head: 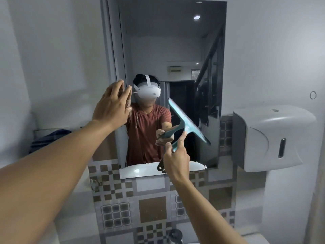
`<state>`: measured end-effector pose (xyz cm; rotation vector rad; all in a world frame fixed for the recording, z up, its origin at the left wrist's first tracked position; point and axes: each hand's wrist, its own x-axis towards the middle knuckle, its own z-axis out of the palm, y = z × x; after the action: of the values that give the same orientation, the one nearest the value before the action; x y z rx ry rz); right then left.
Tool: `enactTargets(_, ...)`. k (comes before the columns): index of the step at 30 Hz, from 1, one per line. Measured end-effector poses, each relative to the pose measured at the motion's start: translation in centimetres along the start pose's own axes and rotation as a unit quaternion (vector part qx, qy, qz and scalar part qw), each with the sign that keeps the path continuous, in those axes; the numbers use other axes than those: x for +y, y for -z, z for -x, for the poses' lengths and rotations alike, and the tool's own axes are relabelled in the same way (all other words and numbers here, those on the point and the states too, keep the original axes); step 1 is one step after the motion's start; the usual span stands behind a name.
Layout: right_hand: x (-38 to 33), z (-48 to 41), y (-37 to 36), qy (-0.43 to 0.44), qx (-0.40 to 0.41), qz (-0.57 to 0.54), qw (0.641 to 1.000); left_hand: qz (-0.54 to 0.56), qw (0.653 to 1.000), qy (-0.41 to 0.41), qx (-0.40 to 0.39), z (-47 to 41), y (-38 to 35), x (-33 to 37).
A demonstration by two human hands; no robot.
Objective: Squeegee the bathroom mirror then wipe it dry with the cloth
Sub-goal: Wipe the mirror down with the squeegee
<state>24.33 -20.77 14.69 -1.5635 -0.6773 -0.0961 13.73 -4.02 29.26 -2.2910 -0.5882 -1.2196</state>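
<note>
Right hand [175, 160] curled around the handle of a teal plastic T-shaped squeegee [186, 124], blade tilted against the lower right of the glossy rectangular mirror [175, 41]. Left hand [111, 104] spread flat, fingertips touching the glass at its left edge. Dark striped cloth [46, 140] bunched on a ledge, left. Smooth white wall dispenser [270, 138] at right; contents hidden.

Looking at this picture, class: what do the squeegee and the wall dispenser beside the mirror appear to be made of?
Squeegee: probably moulded plastic, matte teal, one smooth piece from handle to head; the blade strip cannot be told apart. Wall dispenser: likely hard plastic, glossy light grey, with rounded moulded corners and soft highlights.
</note>
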Motion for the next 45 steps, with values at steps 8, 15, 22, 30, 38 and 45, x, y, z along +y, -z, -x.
enactTargets(8,2.0,3.8,-5.3,0.063,-0.085,0.068,0.992,-0.014,1.000,-0.018,-0.013,-0.1,0.4,-0.6)
enactTargets(15,3.0,4.3,-6.3,0.075,-0.077,0.092,0.990,-0.029,0.999,-0.025,-0.016,-0.2,0.5,-1.0)
enactTargets(22,4.1,5.4,-6.4,0.114,-0.123,0.178,0.970,-0.030,0.999,-0.023,-0.011,-0.1,0.4,-1.0)
enactTargets(30,4.8,2.0,-1.0,0.239,-0.086,0.364,0.896,-0.037,0.999,-0.015,-0.003,0.2,-0.1,-0.7)
enactTargets(38,4.1,-1.3,5.9,0.347,-0.058,0.518,0.780,0.018,1.000,0.000,0.021,4.3,-2.0,2.6)
enactTargets(45,3.7,-4.0,10.0,0.361,-0.088,0.557,0.743,0.019,0.999,0.004,-0.032,5.0,-2.9,3.1)
